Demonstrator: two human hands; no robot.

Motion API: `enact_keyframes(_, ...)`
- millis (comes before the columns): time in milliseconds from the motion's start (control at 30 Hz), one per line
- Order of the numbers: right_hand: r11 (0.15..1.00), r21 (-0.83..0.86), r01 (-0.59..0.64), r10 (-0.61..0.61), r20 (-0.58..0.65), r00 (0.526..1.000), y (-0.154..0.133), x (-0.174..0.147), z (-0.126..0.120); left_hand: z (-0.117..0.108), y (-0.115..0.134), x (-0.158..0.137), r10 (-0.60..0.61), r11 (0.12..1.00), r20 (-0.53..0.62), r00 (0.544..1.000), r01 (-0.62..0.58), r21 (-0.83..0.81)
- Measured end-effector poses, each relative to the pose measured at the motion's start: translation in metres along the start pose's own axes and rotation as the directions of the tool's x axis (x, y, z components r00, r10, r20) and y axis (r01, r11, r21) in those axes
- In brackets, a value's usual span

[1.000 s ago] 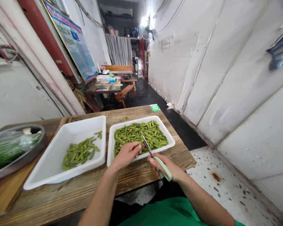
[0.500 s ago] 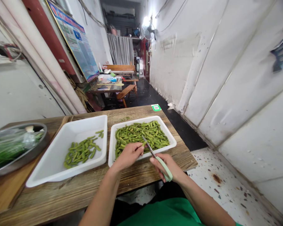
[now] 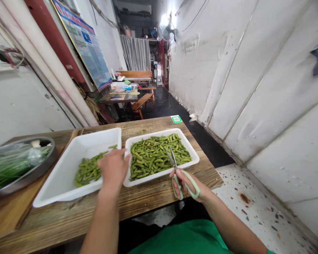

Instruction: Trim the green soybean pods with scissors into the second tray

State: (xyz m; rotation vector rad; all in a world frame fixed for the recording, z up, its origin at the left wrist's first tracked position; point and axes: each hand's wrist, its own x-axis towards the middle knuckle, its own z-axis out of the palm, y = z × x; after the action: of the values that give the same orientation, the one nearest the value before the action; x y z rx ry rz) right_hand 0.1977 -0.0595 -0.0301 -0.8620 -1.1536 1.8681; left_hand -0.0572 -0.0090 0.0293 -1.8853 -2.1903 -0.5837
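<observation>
Scissors with pale-green handles and parted steel blades (image 3: 174,163): gripped in right hand (image 3: 187,180), tips toward 11 o'clock above green bean pods (image 3: 159,153) in white rectangular plastic tray (image 3: 161,174). Left hand (image 3: 113,167): blurred, 11 o'clock, fingers partly spread near second white plastic tray (image 3: 59,180); can't tell if holding anything.

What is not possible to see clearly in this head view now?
Head view:
Left hand: blurred; whether it holds anything is unclear.
Pods in the left tray: partly hidden by this hand.
Metal bowl: cut off by the left edge.
Poster: text too small to read.
</observation>
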Motion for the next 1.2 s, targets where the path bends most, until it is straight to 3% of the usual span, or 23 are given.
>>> enact_keyframes(67,1.000,-0.020,-0.007,0.006,-0.021,1.000,-0.001,-0.001,0.002,0.018,0.031,-0.001,0.299,0.948,0.193,0.934,-0.268,-0.172)
enact_keyframes(100,0.999,-0.032,-0.009,0.008,-0.034,0.999,-0.001,-0.002,0.002,0.027,0.044,-0.001,0.378,0.920,0.237,0.895,-0.335,-0.205)
enact_keyframes(200,0.998,-0.061,-0.015,0.011,-0.068,0.998,0.000,-0.004,0.002,0.046,0.070,0.001,0.452,0.892,0.302,0.839,-0.413,-0.186)
enact_keyframes(333,0.996,-0.090,-0.029,0.023,-0.065,0.998,0.002,-0.004,0.000,0.050,0.069,0.005,0.500,0.864,0.333,0.799,-0.431,-0.261)
enact_keyframes(400,0.995,-0.093,-0.036,0.029,-0.073,0.997,0.002,-0.004,-0.001,0.047,0.064,0.006,0.500,0.854,0.331,0.800,-0.394,-0.339)
enact_keyframes(500,0.994,-0.100,-0.042,0.033,-0.086,0.996,0.002,-0.002,-0.001,0.043,0.062,0.004,0.417,0.833,0.277,0.865,-0.242,-0.498)
enact_keyframes(600,0.988,-0.151,-0.037,0.023,-0.092,0.995,0.002,-0.001,-0.001,0.038,0.065,-0.002,0.297,0.723,0.267,0.917,-0.033,-0.691)
enact_keyframes(733,0.972,-0.231,-0.042,0.023,-0.082,0.996,0.000,-0.001,0.000,0.032,0.073,-0.013,0.250,0.571,0.358,0.900,0.162,-0.805)
enact_keyframes(900,0.969,-0.244,-0.049,0.032,-0.072,0.997,-0.005,-0.002,0.003,0.031,0.077,-0.021,0.300,0.496,0.373,0.878,0.191,-0.847)
enact_keyframes(1200,0.973,-0.225,-0.050,0.031,-0.090,0.995,-0.005,-0.001,0.008,0.033,0.076,-0.023,0.287,0.424,0.426,0.858,0.285,-0.860)
